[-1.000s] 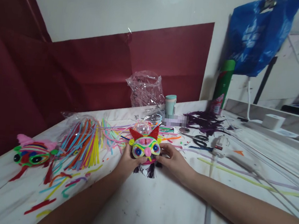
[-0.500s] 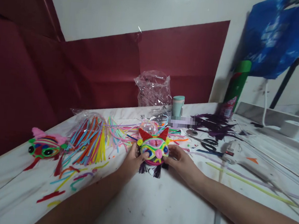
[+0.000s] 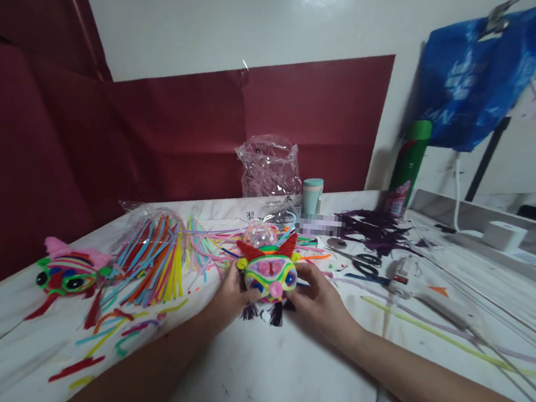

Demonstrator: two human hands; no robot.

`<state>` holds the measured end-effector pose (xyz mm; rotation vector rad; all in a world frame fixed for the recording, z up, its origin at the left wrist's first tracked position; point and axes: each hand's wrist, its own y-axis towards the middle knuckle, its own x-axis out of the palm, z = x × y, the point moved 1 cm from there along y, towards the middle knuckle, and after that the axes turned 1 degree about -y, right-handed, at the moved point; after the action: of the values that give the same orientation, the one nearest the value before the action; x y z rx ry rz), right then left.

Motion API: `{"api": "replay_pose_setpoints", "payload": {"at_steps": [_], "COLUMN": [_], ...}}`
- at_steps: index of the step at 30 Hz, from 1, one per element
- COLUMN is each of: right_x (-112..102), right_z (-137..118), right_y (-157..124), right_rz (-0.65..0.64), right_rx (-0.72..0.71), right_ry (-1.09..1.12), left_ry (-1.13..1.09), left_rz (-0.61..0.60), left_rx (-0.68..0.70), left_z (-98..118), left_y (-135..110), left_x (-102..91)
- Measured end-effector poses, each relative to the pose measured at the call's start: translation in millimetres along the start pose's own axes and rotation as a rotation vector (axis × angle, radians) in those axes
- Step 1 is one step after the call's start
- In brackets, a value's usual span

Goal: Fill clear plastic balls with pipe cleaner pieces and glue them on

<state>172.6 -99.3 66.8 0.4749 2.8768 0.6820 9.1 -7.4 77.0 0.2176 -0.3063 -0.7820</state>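
Between my two hands is a colourful pipe-cleaner animal figure (image 3: 271,273) with red ears, blue eyes, a pink nose and dark tassels below. My left hand (image 3: 231,295) grips its left side, thumb near one eye. On its other side, my right hand (image 3: 318,299) is closed on it with thumb and fingers. The figure faces me, just above or on the white table (image 3: 253,375); which one I cannot tell. A second figure (image 3: 73,271), with pink ears and green-rimmed eyes, stands at the left, apart from my hands.
Bundled pipe cleaners (image 3: 157,260) and loose cut pieces (image 3: 120,332) lie left of centre. At right are black-handled scissors (image 3: 366,261), a glue gun (image 3: 432,300), purple fringe (image 3: 373,229) and a green spray can (image 3: 409,166). A teal-lidded cup (image 3: 312,195) stands at the back.
The figure in my hands has tipped forward, showing more of its forehead and less of the tassels. The whole view has shifted slightly. Both hands keep their hold.
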Motion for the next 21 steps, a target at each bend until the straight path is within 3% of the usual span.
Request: {"api": "replay_pose_setpoints", "payload": {"at_steps": [4, 7, 12, 17, 21], "right_x": [-1.2, -2.8, -10.2, -21.6, -20.7], "right_z": [-5.6, -6.0, -8.0, -9.6, -8.9], "right_y": [-3.8, -4.6, -2.5, 5.6, 9.1], "right_rz": [0.005, -0.006, 0.019, 0.189, 0.117], "right_rx": [-0.207, -0.241, -0.170, -0.075, 0.061], "right_ry": [-0.076, -0.078, -0.100, -0.178, -0.135], "left_ry": [0.013, 0.012, -0.140, -0.276, -0.314], "left_rz": [-0.002, -0.023, -0.047, -0.033, -0.073], "left_rx": [-0.001, -0.011, -0.049, -0.096, -0.068], "left_z": [9.6, 17.2, 16.6, 12.1, 17.8], "left_y": [-5.4, -7.1, -1.9, 2.0, 1.3], "left_x": [5.0, 7.0, 2.3, -0.5, 0.3]}}
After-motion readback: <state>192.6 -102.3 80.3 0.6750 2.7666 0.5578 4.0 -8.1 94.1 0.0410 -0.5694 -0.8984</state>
